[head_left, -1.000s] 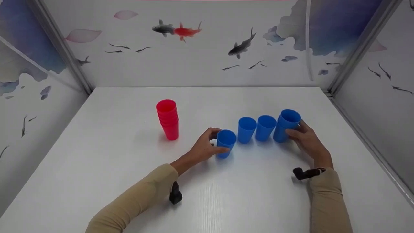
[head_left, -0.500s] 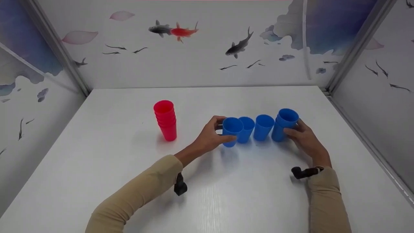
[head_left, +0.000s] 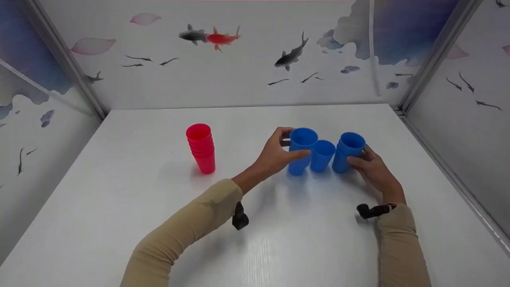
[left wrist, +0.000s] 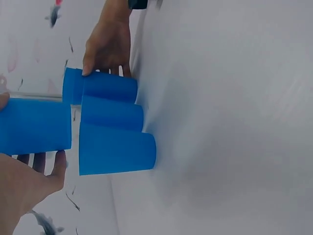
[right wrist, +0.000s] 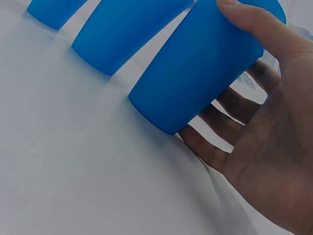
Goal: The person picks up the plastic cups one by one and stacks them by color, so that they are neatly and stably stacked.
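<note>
My left hand (head_left: 289, 145) grips a blue cup (head_left: 303, 139) by its rim and side and holds it in the air, just over the mouth of the leftmost standing blue cup (head_left: 297, 166). In the left wrist view the held cup (left wrist: 34, 126) lines up with that standing cup (left wrist: 117, 149), a small gap between them. A second single blue cup (head_left: 322, 156) stands to its right. My right hand (head_left: 358, 156) curls round a short stack of blue cups (head_left: 348, 151) on the table, thumb in front, fingers behind (right wrist: 230, 112).
A stack of red cups (head_left: 201, 148) stands to the left on the white table (head_left: 139, 191). Painted fish panels wall in the back and both sides. The three standing blue cups (right wrist: 127, 34) touch or nearly touch in a row.
My left hand has lifted its blue cup off the table and carried it right and up, over the neighbouring cup. The right hand stays on the blue stack.
</note>
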Available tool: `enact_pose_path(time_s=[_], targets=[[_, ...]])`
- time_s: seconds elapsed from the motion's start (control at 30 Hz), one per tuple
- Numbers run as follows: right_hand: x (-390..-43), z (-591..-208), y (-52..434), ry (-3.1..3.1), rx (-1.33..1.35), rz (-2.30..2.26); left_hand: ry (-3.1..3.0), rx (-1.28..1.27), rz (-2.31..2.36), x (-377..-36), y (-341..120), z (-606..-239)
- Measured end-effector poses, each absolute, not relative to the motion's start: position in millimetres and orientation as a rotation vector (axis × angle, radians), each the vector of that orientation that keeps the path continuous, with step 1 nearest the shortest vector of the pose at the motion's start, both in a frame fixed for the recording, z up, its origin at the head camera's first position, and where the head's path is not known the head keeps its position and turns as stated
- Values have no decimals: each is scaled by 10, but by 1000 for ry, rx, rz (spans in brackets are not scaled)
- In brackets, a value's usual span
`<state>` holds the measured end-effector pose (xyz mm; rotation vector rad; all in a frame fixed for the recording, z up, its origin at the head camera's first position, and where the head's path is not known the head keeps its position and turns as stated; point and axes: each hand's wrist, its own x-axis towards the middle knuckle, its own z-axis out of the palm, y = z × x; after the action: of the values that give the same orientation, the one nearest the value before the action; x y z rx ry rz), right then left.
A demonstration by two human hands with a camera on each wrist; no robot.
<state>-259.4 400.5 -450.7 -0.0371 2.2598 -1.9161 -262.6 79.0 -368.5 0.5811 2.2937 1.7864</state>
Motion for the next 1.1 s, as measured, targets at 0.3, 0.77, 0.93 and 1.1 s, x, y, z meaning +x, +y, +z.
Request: enact_pose_path(time_s=[0.3, 0.77, 0.93, 1.1], targets=[[-2603, -4512, 3996, 2290, -2, -1882, 2287, 618, 1837, -2645, 1043, -3517], [-2601, -4586, 4001, 2285, -109, -1923, 2346, 649, 1892, -2698, 1490, -3282], [-2612, -4569, 3995, 2288, -85, -1891, 2383, 634, 1860, -2703, 1656, -3229], [-2604, -4547, 3993, 2302, -61, -1879, 2404, 625, 1825, -2698, 1825, -3206]])
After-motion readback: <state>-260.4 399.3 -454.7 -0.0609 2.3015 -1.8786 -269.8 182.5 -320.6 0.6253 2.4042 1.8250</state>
